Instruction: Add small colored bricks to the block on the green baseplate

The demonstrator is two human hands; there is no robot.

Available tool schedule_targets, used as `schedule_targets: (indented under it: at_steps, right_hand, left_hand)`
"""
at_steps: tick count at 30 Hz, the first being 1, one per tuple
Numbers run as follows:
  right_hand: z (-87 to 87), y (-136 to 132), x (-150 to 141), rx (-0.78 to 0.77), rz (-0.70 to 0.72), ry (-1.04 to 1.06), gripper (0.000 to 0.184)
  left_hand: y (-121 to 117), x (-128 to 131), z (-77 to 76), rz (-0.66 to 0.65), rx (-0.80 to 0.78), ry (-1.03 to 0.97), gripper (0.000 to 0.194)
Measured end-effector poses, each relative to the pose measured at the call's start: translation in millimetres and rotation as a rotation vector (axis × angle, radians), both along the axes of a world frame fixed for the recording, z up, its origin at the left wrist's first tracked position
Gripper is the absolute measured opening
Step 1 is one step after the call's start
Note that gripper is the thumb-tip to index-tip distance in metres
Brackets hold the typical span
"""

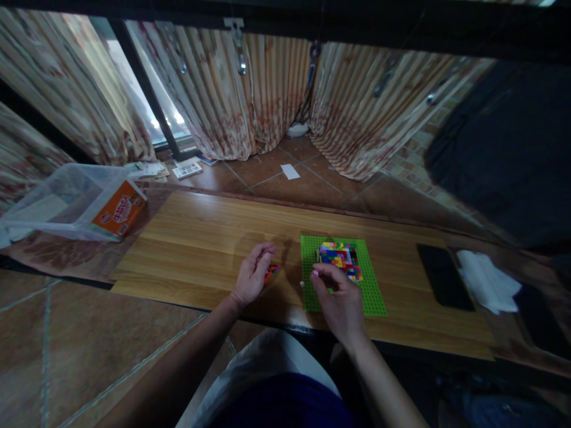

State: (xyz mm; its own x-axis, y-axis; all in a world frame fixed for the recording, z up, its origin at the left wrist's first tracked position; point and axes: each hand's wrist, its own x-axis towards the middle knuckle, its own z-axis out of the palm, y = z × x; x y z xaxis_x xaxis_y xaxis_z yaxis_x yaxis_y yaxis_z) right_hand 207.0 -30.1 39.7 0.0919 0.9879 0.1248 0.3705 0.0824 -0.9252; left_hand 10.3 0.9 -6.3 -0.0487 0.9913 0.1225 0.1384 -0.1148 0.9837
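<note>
A green baseplate (370, 294) lies on the low wooden table (200, 244), with a block of many-coloured small bricks (339, 258) built on its far half. My right hand (339, 300) rests on the plate's near left part, fingers curled together just in front of the brick block; what they pinch is hidden. My left hand (253, 274) lies on the table left of the plate, fingers curled beside a few loose red and dark bricks (270, 272).
A clear plastic bin (57, 202) with an orange label lies tipped at the far left. A black phone (444, 276) and a white cloth (486, 279) lie right of the plate. Curtains hang behind; papers lie on the tiled floor.
</note>
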Motion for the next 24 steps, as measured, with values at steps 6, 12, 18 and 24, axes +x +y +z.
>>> schedule_targets:
  at_steps: [6,12,18,24]
  right_hand:
    - [-2.6,2.9,6.5,0.065,0.000,-0.099,0.020]
    - [-0.4,5.0,19.5,0.055,-0.071,-0.033,0.019]
    - [5.8,21.4,41.1,0.080,-0.080,0.007,0.023]
    - [8.8,47.7,48.4,0.163,-0.058,-0.277,0.018]
  left_hand:
    - [-0.2,0.8,1.2,0.019,0.011,0.023,0.038]
    - [-1.6,2.2,0.1,-0.037,-0.011,0.024,0.037]
    - [-2.4,3.6,0.8,-0.132,0.109,0.316,0.037]
    - [1.1,5.5,0.8,-0.180,0.213,0.402,0.032]
